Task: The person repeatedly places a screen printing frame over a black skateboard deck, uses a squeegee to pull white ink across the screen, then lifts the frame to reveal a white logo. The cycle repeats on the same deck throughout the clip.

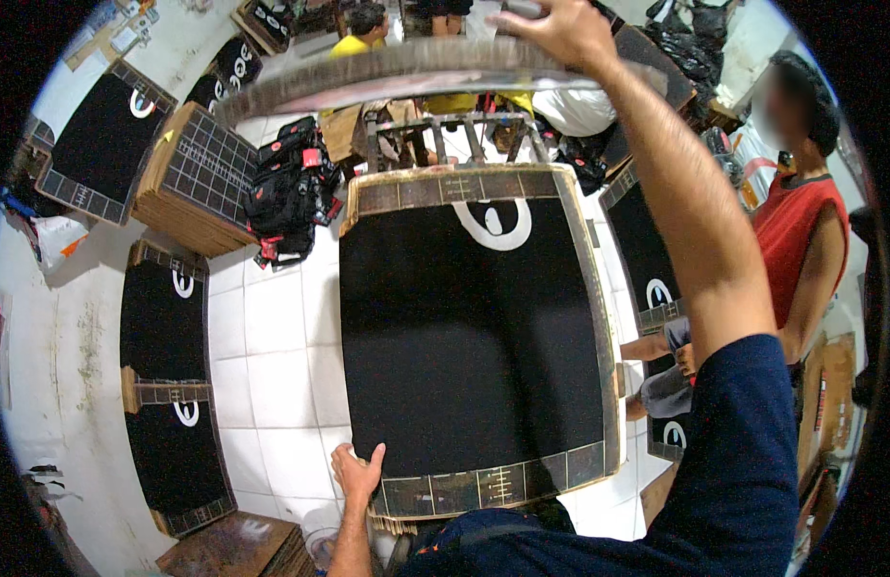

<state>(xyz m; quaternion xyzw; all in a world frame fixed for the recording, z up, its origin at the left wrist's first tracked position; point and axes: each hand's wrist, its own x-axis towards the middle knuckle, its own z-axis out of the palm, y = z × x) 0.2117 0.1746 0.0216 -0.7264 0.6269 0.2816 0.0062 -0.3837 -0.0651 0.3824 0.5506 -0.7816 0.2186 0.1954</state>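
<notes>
A large black fabric panel (469,327) lies flat on a board in front of me, with a white ring-shaped print (496,225) near its far edge. Dark gridded strips border its near and far ends. At the near left corner my left hand (356,471) rests against the board's edge, thumb spread from the fingers. High at the far side, my raised right hand (565,37) is at a long wooden frame (368,85), seen nearly edge-on and blurred by motion. Its fingers seem hooked over the frame's edge; the exact grip is partly blurred.
More black panels with white prints lie at left (166,327) and right. A stack of gridded boards (200,168) stands beside a heap of black and red fabric (296,192). A person in a red top (801,240) is at right; another in yellow (353,45) is beyond the frame.
</notes>
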